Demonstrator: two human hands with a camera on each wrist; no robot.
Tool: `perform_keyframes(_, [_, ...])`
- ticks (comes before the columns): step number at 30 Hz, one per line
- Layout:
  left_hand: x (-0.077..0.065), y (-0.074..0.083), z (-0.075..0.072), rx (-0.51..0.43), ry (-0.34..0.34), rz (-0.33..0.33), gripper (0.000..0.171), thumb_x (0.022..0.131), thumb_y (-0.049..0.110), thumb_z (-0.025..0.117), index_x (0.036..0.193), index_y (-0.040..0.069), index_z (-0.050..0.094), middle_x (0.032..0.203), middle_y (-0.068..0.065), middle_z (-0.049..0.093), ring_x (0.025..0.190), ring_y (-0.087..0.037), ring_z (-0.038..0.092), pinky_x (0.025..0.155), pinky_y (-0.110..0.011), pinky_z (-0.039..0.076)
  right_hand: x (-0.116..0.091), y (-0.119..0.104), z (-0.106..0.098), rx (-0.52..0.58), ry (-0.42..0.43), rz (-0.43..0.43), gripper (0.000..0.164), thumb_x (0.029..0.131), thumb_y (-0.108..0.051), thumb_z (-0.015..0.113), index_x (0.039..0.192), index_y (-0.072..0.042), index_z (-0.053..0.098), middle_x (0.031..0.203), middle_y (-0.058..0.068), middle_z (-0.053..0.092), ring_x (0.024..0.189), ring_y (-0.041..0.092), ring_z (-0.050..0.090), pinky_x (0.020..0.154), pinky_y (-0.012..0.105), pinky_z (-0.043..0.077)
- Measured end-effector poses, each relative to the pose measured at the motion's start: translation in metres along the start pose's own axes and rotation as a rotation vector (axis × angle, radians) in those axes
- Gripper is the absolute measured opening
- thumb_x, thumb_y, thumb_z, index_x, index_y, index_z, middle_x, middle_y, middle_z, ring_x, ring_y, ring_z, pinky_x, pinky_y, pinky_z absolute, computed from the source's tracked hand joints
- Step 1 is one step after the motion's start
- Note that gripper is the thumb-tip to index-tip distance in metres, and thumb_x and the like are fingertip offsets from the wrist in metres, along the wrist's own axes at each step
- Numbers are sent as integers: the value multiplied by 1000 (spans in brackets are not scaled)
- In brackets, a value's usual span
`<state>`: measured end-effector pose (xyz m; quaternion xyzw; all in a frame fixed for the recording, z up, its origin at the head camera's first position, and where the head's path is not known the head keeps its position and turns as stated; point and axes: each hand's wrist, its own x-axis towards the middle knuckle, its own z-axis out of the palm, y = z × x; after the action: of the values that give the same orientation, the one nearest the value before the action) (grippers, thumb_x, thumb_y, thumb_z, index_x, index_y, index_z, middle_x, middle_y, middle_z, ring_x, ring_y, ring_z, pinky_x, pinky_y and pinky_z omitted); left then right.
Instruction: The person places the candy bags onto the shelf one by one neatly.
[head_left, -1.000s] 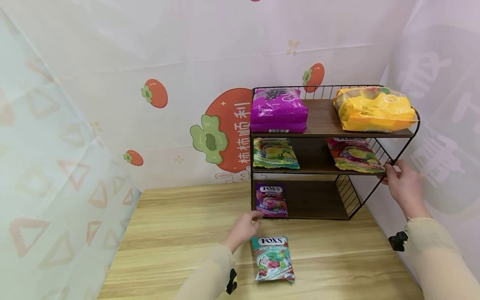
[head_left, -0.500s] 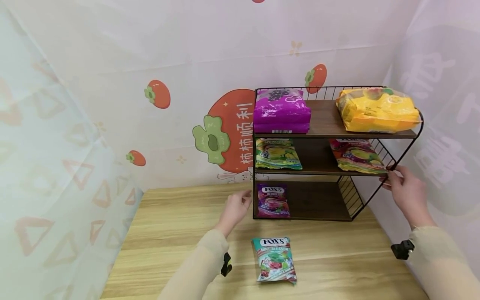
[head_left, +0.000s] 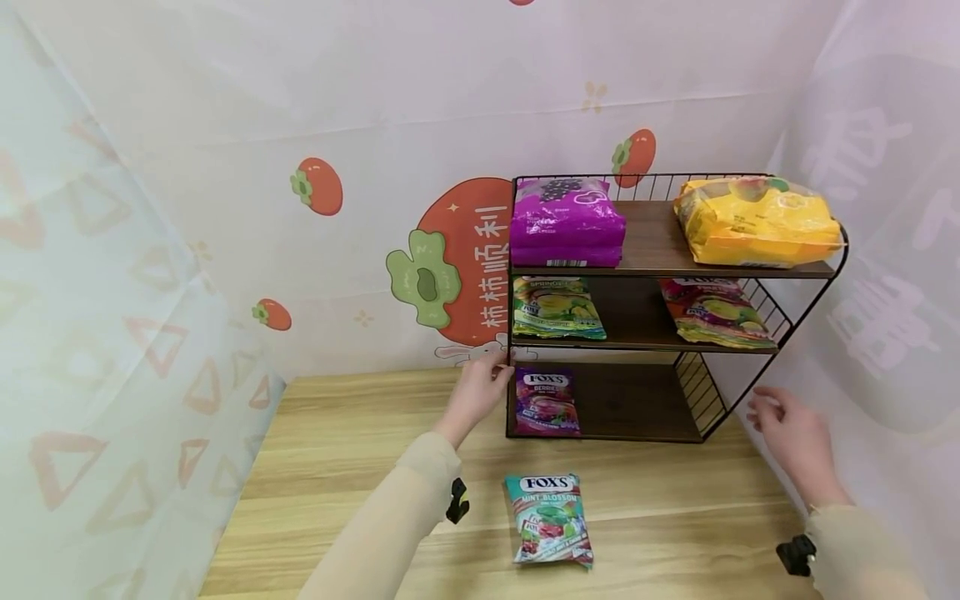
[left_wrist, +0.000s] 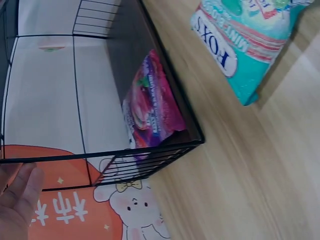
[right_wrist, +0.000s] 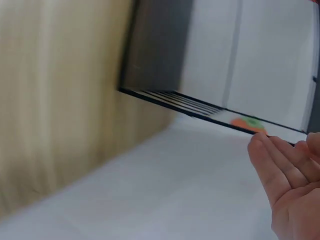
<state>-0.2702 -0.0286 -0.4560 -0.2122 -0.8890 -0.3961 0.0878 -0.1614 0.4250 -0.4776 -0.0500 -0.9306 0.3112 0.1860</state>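
Observation:
A three-tier dark rack [head_left: 795, 321] with brown shelves and black wire sides stands on the wooden table. My left hand [head_left: 478, 385] is at its left front post, fingertips right at the metal; in the left wrist view its fingers [left_wrist: 25, 185] look fairly straight. My right hand [head_left: 793, 442] is off the rack, loosely bent beside the lower right side. In the right wrist view its fingers [right_wrist: 270, 160] extend close below the wire frame. A purple Fox's candy bag [head_left: 546, 402] lies on the bottom shelf, at the left.
A teal Fox's Mint Blossom bag [head_left: 550, 521] lies on the table [head_left: 337, 467] before the rack. The top shelf bears a purple pack [head_left: 567, 223] and a yellow pack [head_left: 759, 225]. Green [head_left: 558, 308] and red [head_left: 716, 312] bags lie on the middle shelf.
My right hand has left the rack's right side bar and dropped lower. The left hand went from the bottom front corner out to the left, then up to the left post.

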Motion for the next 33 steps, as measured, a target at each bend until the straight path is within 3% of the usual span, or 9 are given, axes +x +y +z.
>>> perform_keyframes(6, [6,7,-7,50,60,52,11,101,11,65,105,6,74,100,-9,76,87,-22,71,78,-39,59,-28,10,41,5,-105,-26,27,105,-11,53,118,10,64,79,14,72,61,-1,55,55,24,46])
perform_keyframes(9, [9,11,-10,50,74,47,12,100,10,65,106,4,74,98,-10,76,84,-22,72,77,-38,60,-41,5,57,86,-239,59,32,107,-13,51,126,11,59,87,18,73,65,10,67,58,28,55])
perform_keyframes(14, [13,15,-15,36,70,30,15,100,9,66,109,3,76,99,-12,76,87,-22,73,78,-38,60,-59,-7,81,349,-420,280,41,108,-11,49,140,13,45,103,29,71,82,31,76,68,37,63])
perform_keyframes(18, [14,16,-18,64,69,56,15,100,8,66,107,1,77,97,-12,76,86,-24,72,78,-39,60,-71,-13,101,497,-507,391,46,107,-10,50,144,15,39,99,25,71,84,34,74,69,42,63])
perform_keyframes(23, [15,17,-20,107,68,80,14,100,8,66,102,2,78,88,-10,75,72,-19,66,67,-34,57,-88,-20,123,651,-621,431,48,105,-7,52,142,19,35,92,22,71,78,32,74,71,47,63])
perform_keyframes(27, [16,17,-20,133,56,73,15,100,10,66,98,6,80,81,-7,74,61,-14,57,59,-27,49,-100,-28,139,691,-696,469,49,104,-11,56,139,19,38,91,20,70,75,29,73,70,48,63])
perform_keyframes(33, [17,18,-20,131,40,44,16,101,11,65,101,6,80,84,-8,75,64,-13,60,59,-26,51,-111,-45,158,683,-748,486,49,103,-18,61,135,16,45,89,18,71,72,26,72,65,45,63])
